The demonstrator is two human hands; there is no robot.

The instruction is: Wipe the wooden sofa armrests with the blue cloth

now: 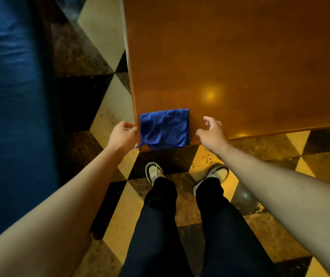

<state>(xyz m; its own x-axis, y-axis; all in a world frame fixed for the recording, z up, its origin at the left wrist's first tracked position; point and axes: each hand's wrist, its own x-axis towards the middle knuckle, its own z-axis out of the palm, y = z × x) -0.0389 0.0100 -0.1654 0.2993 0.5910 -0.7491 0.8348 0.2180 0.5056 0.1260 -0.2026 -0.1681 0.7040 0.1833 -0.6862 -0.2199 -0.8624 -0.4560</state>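
A folded blue cloth (164, 129) lies on the near left corner of a glossy wooden table (240, 66). My left hand (122, 134) hovers just left of the cloth at the table's corner, fingers curled, holding nothing that I can see. My right hand (212, 132) is to the right of the cloth above the table's front edge, fingers spread and empty. A blue sofa cushion (6, 96) fills the left side, with a dark wooden frame edge (46, 56) beside it. No armrest shows clearly.
The floor (100, 62) is checkered in dark and pale tiles. My legs in dark trousers and pale shoes (154, 172) stand close to the table's front edge. A narrow strip of floor separates sofa and table.
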